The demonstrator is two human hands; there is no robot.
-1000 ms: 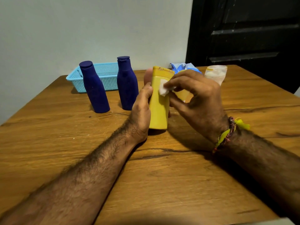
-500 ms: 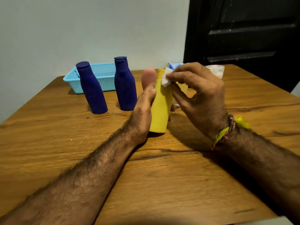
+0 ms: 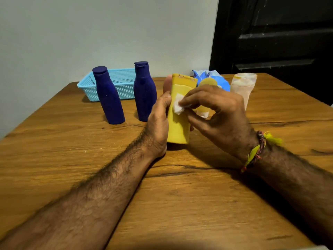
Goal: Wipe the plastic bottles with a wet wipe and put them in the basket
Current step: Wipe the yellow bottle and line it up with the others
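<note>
At frame centre the left hand (image 3: 158,121) grips the upright yellow bottle (image 3: 178,127); the right hand (image 3: 219,112) pinches a wet wipe (image 3: 178,106) against it; the bottle is probably light, stiff and slick, best held mid-body.

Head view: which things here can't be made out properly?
- Pink object: mostly behind the yellow bottle; what it is can't be told.
- Small yellow-capped bottle: body hidden by the right hand.
- Basket interior: largely blocked by two blue bottles.
- Left hand fingers: behind the yellow bottle.
</note>
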